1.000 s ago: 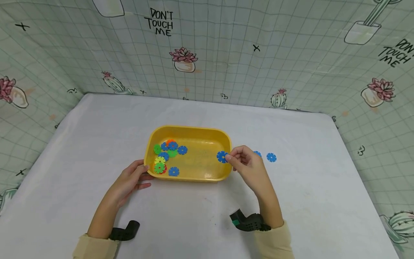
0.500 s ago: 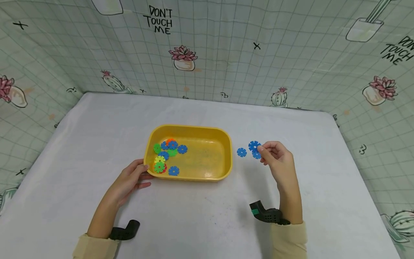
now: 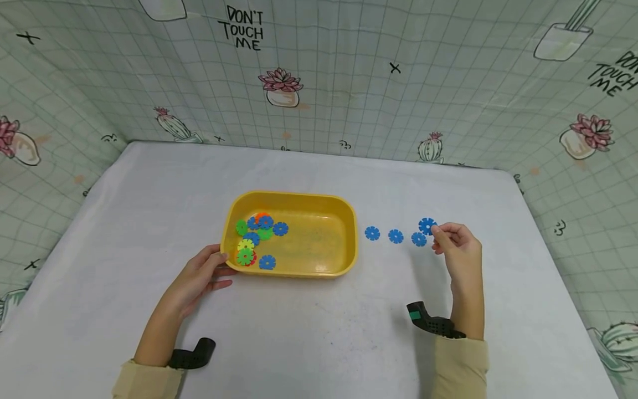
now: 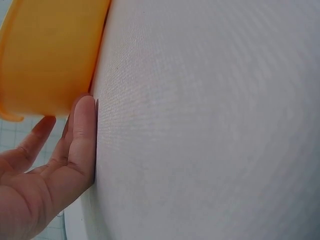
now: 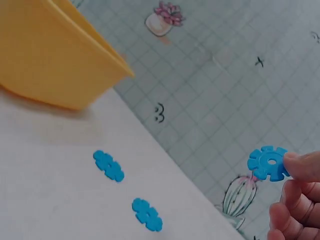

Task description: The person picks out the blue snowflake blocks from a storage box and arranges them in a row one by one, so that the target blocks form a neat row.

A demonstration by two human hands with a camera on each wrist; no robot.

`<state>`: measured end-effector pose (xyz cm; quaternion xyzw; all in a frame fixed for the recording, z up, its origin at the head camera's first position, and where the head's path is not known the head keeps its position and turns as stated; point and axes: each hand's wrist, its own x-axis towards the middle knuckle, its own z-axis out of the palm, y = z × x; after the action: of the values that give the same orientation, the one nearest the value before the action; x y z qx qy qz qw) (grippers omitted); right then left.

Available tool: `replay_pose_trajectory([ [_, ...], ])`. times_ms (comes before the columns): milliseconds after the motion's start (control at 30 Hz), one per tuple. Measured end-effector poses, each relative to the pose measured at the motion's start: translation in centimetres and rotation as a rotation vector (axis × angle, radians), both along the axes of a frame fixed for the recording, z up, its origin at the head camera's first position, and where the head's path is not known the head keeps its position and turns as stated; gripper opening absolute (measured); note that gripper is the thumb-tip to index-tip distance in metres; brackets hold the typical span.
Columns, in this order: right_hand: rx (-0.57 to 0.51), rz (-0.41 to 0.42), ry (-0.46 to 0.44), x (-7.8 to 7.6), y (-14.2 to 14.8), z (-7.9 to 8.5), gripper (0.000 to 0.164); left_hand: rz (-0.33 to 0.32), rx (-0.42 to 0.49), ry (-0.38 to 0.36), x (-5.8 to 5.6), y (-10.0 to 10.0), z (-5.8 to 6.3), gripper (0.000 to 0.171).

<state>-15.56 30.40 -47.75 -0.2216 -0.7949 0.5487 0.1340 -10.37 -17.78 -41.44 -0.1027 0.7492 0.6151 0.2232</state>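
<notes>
Disc point(image 3: 426, 226) pinched by right hand point(image 3: 458, 249) is moved nearer right edge of bench point(image 3: 538, 277); tray point(image 3: 319, 244) seems steadied by relaxed left hand point(image 3: 198, 277).

Tray point(image 5: 60, 60) cropped in wrist views, orange disc point(image 3: 262, 214) partly covered, red disc point(image 3: 255, 259) mostly hidden

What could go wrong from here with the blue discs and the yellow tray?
The right hand pinches the held disc by its edge, so it might slip. In the head view that disc appears very close to the row's rightmost disc, so lowering it there could nudge that one. The left hand touches the yellow tray; a rightward push might slide it into the row's leftmost disc.
</notes>
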Motion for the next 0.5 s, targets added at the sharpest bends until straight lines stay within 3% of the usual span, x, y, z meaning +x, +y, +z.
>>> replay_pose_trajectory([
  [133,-0.009,-0.055,-0.08,0.2,0.2,0.0,0.043,-0.003,0.007,0.001,0.0,0.0,0.0,0.055],
  [367,-0.043,-0.08,-0.152,2.0,-1.4,3.8,0.024,-0.005,0.009,0.001,0.0,-0.1,0.0,0.055],
  [500,-0.064,-0.098,-0.225,2.5,-1.4,4.6,0.02,-0.007,0.009,0.001,0.0,-0.1,0.0,0.056],
])
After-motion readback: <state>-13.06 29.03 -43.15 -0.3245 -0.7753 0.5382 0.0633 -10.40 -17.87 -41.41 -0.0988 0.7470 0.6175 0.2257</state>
